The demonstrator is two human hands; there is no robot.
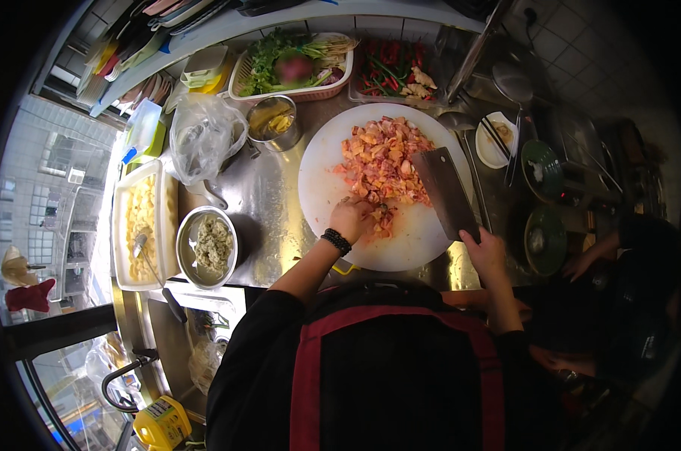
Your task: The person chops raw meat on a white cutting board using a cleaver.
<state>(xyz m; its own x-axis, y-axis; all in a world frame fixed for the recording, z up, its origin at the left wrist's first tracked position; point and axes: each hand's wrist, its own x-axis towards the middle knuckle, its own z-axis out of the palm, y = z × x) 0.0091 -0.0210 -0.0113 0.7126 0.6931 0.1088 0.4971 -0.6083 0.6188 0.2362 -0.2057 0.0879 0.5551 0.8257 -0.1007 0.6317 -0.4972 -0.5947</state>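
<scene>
On a round white cutting board (329, 163) lies a heap of chopped raw meat pieces (382, 152). My left hand (353, 219), with a black beaded bracelet at its wrist, touches the near left side of the heap; its fingertips are partly hidden, and whether they grip a piece cannot be told. A few darker pieces lie just right of it. In my right hand (483, 252) is the handle of a cleaver (444, 189), whose broad dark blade lies over the board's right side, beside the heap.
Left stand a steel bowl of greyish food (211, 248), a white tub of pale yellow pieces (143, 220) and a steel pot (272, 121). Behind are a vegetable basket (292, 93) and a chilli tray (396, 100). Ladles, a white dish (495, 149) and another person's arm (591, 256) are at right.
</scene>
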